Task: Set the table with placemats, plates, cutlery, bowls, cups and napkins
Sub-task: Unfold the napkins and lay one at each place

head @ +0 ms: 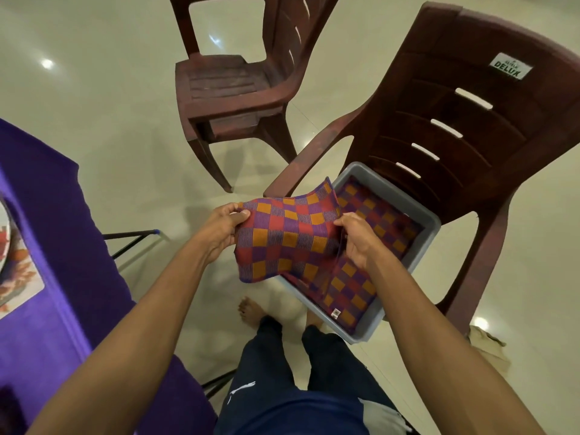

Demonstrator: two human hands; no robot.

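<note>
I see my left hand [221, 229] and right hand [356, 237] each pinching a side edge of the woven checked red, orange and purple cloth napkin [287, 233], its long axis running left to right, held sagging above the floor. Beyond it, more checked cloth [370, 215] lines the grey rectangular plastic tub [417, 211] on the brown slatted plastic chair [464, 120].

Two brown plastic chairs [238, 86], glossy tiled floor [94, 120]
</note>
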